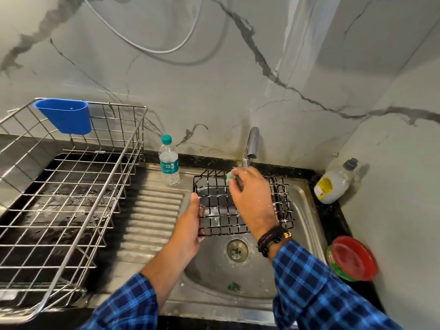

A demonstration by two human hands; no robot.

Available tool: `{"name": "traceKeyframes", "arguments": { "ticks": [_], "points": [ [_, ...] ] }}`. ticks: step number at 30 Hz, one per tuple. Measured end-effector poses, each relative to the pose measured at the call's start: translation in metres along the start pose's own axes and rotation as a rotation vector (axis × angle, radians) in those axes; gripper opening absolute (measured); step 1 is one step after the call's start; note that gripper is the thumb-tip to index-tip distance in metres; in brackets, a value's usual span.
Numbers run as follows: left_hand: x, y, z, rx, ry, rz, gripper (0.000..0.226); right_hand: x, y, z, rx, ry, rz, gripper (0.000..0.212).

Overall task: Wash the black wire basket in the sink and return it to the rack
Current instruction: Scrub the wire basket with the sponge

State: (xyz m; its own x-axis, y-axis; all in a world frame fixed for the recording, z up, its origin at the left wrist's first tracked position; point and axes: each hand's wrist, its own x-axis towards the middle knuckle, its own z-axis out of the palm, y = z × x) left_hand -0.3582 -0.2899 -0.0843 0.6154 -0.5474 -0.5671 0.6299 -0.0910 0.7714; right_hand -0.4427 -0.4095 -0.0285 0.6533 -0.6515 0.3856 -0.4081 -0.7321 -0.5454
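The black wire basket (219,221) is held over the steel sink (304,210), dotted with white suds. My left hand (190,225) grips its left rim. My right hand (250,194) reaches across the basket and pinches a small green scrub pad (230,176) against the far edge, just under the tap (251,146). The steel dish rack (66,182) stands on the counter to the left of the sink.
A blue plastic cup holder (65,115) hangs on the rack's back rim. A water bottle (169,161) stands by the drainboard. A dish soap bottle (333,184) and a red-lidded green tub (352,258) sit at the sink's right. A green scrap (234,286) lies in the basin.
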Motion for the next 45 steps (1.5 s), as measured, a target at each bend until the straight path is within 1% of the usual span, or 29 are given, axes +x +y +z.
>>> {"name": "traceKeyframes", "arguments": {
  "ticks": [2,4,6,8,10,12,13,16,19,21,22,24,26,27,29,31,32,33,35,37,39,40,42,45],
  "points": [
    [0.002,0.000,0.002,0.006,-0.006,0.023,0.059,0.008,-0.011,0.006,0.014,0.003,-0.037,0.019],
    [0.003,-0.002,0.001,0.016,0.001,0.034,0.055,0.016,-0.020,0.010,-0.016,-0.053,-0.113,0.019],
    [0.003,-0.004,0.000,0.005,-0.008,0.033,0.049,0.020,-0.018,0.007,-0.060,-0.112,-0.137,0.022],
    [0.006,-0.004,-0.007,-0.024,-0.002,0.056,0.053,0.022,-0.002,-0.003,-0.103,-0.111,-0.068,0.024],
    [0.008,-0.003,-0.015,-0.043,0.005,0.046,0.061,0.023,0.020,-0.018,-0.100,-0.048,0.049,0.022],
    [0.006,-0.001,-0.017,-0.015,-0.002,0.033,0.066,0.025,0.033,-0.027,-0.102,-0.003,0.133,0.022],
    [0.006,-0.001,-0.016,0.011,0.001,0.040,0.066,0.026,0.032,-0.027,-0.108,0.001,0.143,0.022],
    [0.006,-0.004,-0.010,0.035,-0.020,0.074,0.078,0.028,0.007,-0.017,-0.107,-0.042,0.066,0.022],
    [0.003,-0.005,-0.004,0.037,-0.015,0.108,0.082,0.030,-0.027,-0.002,-0.111,-0.140,-0.094,0.022],
    [-0.005,0.000,0.000,0.062,0.006,0.131,0.082,0.030,-0.033,-0.001,-0.131,-0.160,-0.164,0.022],
    [-0.008,0.002,0.000,0.077,0.017,0.154,0.077,0.031,-0.028,-0.004,-0.137,-0.155,-0.147,0.021],
    [-0.010,0.002,-0.004,0.114,0.033,0.200,0.067,0.033,-0.009,-0.013,-0.127,-0.137,-0.028,0.020],
    [-0.012,0.000,-0.005,0.117,0.024,0.214,0.065,0.033,0.008,-0.022,-0.075,-0.105,0.094,0.019],
    [-0.013,-0.002,-0.003,0.121,0.015,0.218,0.066,0.033,0.009,-0.023,-0.066,-0.091,0.091,0.020],
    [-0.015,-0.003,0.005,0.138,0.004,0.215,0.075,0.033,-0.007,-0.015,-0.101,-0.108,-0.025,0.022],
    [-0.009,-0.008,0.012,0.135,-0.001,0.202,0.091,0.030,-0.030,-0.001,-0.136,-0.150,-0.173,0.023],
    [-0.002,-0.013,0.014,0.113,-0.002,0.195,0.095,0.028,-0.037,0.006,-0.203,-0.166,-0.258,0.025],
    [0.003,-0.015,0.015,0.095,-0.002,0.187,0.092,0.025,-0.041,0.011,-0.293,-0.174,-0.344,0.028],
    [-0.005,-0.007,0.021,0.124,0.000,0.176,0.072,0.011,-0.035,0.017,-0.418,-0.188,-0.434,0.043],
    [-0.014,0.003,0.024,0.157,0.022,0.154,0.059,-0.006,-0.023,0.016,-0.407,-0.208,-0.453,0.060],
    [-0.013,0.003,0.023,0.145,0.059,0.098,0.053,-0.022,-0.012,0.014,-0.390,-0.217,-0.476,0.065],
    [-0.012,0.002,0.021,0.127,0.070,0.083,0.053,-0.029,-0.007,0.012,-0.382,-0.216,-0.487,0.063],
    [-0.010,0.000,0.017,0.089,0.087,0.042,0.062,-0.039,0.001,0.005,-0.295,-0.238,-0.487,0.054],
    [-0.006,-0.006,0.014,0.069,0.070,0.037,0.079,-0.036,0.007,-0.006,-0.206,-0.248,-0.445,0.023]
  ]
}}
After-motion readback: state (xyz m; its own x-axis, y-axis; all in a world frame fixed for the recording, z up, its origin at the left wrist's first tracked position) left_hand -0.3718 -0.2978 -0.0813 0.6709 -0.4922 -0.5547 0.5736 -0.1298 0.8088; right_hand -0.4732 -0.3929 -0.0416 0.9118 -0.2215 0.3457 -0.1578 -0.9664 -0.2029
